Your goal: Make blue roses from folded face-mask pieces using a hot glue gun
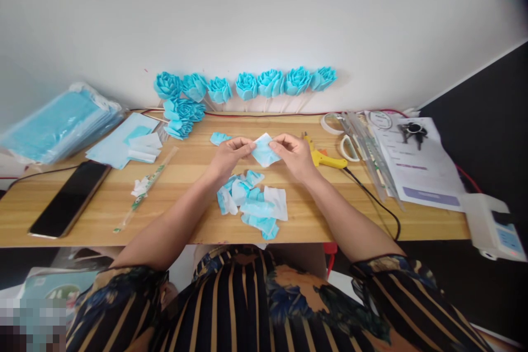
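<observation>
Between my hands, above the wooden table, is a small pale blue square piece of fabric (265, 150). My left hand (234, 155) pinches its left corner between thumb and fingers. Its right corner is pinched by my right hand (293, 155). Just below them lies a loose pile of blue and white cut pieces (251, 198). One small blue piece (220, 138) rests behind my left hand. A yellow glue gun (329, 160) with a black cord lies right of my right hand. Blue fabric flowers (271, 83) on sticks lean in a row against the wall.
At the left are a bag of blue masks (61, 124), flat blue sheets (124, 140), a phone (70, 199) and a clear narrow wrapper (148, 187). Scissors (349, 148), a tape roll (332, 124), sticks, papers (421, 168) with keys and a white power strip (493, 225) occupy the right.
</observation>
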The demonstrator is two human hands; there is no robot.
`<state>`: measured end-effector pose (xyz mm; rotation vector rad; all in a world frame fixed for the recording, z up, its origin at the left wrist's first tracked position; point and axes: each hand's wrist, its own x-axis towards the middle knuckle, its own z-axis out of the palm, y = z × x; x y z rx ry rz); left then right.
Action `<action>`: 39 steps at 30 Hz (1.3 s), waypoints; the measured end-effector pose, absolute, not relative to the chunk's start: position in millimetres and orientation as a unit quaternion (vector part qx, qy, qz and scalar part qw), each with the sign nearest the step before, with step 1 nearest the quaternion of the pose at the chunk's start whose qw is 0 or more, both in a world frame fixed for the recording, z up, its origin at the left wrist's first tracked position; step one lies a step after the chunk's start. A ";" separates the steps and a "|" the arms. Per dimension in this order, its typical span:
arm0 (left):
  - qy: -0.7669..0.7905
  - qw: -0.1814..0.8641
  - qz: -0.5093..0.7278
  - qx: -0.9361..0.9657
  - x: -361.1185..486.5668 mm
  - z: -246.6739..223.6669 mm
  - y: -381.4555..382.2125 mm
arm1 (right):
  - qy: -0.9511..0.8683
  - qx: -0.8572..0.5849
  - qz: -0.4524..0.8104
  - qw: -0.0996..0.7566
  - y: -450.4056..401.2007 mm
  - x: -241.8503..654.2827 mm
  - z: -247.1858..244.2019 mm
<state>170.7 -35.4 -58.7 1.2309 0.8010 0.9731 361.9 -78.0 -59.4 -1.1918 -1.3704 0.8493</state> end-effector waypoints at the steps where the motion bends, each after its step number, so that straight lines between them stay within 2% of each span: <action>1: 0.346 0.639 0.428 0.537 170.3 -60.1 -34.6 | -0.569 -0.500 0.363 0.543 -77.4 361.8 -59.9; 7: 0.345 0.667 0.436 0.497 172.6 -63.9 -33.3 | -0.522 -0.489 0.401 0.572 -73.8 359.7 -61.5; 14: 0.345 0.671 0.468 0.459 171.1 -55.6 -34.9 | -0.529 -0.513 0.344 0.582 -72.5 365.3 -59.2; 17: 0.314 0.713 0.411 0.473 171.4 -53.7 -39.0 | -0.581 -0.528 0.249 0.568 -74.2 368.1 -57.2; 20: 0.291 0.766 0.350 0.454 174.4 -53.2 -43.7 | -0.665 -0.514 0.081 0.536 -77.0 367.0 -54.6; 22: 0.280 0.795 0.336 0.420 176.6 -53.4 -45.3 | -0.722 -0.488 -0.002 0.491 -78.7 364.3 -54.0; 24: 0.268 0.808 0.348 0.391 177.7 -54.3 -45.0 | -0.774 -0.461 -0.025 0.433 -80.4 361.1 -54.3; 27: 0.262 0.789 0.398 0.387 177.2 -57.0 -41.8 | -0.817 -0.431 0.003 0.382 -84.1 357.6 -54.2; 32: 0.283 0.753 0.437 0.403 175.7 -59.9 -38.6 | -0.713 -0.484 0.101 0.498 -87.2 359.0 -52.0; 35: 0.282 0.735 0.432 0.439 176.7 -58.8 -41.1 | -0.596 -0.520 0.249 0.558 -82.2 361.6 -54.6; 39: 0.291 0.709 0.434 0.474 179.4 -59.0 -44.9 | -0.519 -0.494 0.438 0.543 -75.6 360.4 -59.6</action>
